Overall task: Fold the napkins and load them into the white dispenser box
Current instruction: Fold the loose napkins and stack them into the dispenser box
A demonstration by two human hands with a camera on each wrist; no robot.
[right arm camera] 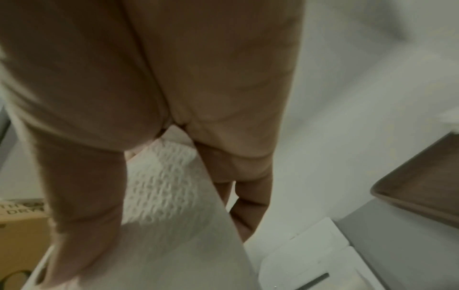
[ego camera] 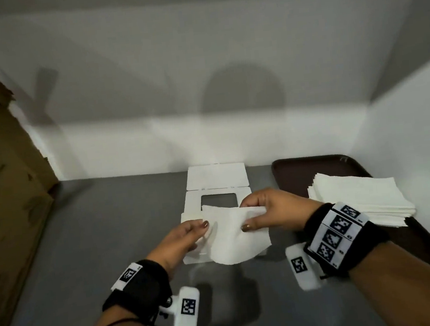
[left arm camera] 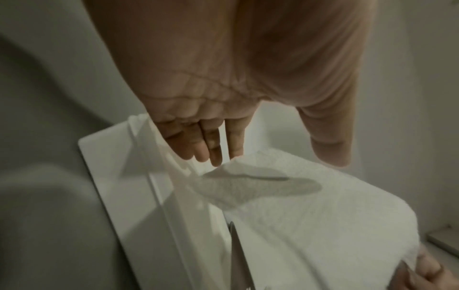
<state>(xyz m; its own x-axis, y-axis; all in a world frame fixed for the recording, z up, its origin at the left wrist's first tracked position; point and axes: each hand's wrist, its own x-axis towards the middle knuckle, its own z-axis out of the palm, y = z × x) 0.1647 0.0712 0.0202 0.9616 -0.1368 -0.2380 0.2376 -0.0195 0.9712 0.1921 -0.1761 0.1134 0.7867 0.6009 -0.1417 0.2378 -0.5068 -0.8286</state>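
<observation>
The white dispenser box [ego camera: 216,174] lies open in the middle of the grey table, its lid flipped back toward the wall and showing a rectangular slot. A white napkin [ego camera: 238,240] hangs curved over the box's near part [left arm camera: 111,176]. My right hand [ego camera: 253,213] pinches the napkin's right upper edge between thumb and fingers; the embossed paper [right arm camera: 159,186] runs between them. My left hand [ego camera: 202,230] is at the napkin's left edge with its thumb on top. In the left wrist view its fingers [left arm camera: 216,153] are straight, with their tips at the napkin [left arm camera: 323,215].
A stack of flat napkins [ego camera: 358,200] sits on a dark brown tray [ego camera: 302,172] at the right, close to my right wrist. A large cardboard box [ego camera: 5,198] stands along the left side. White walls close the back and right.
</observation>
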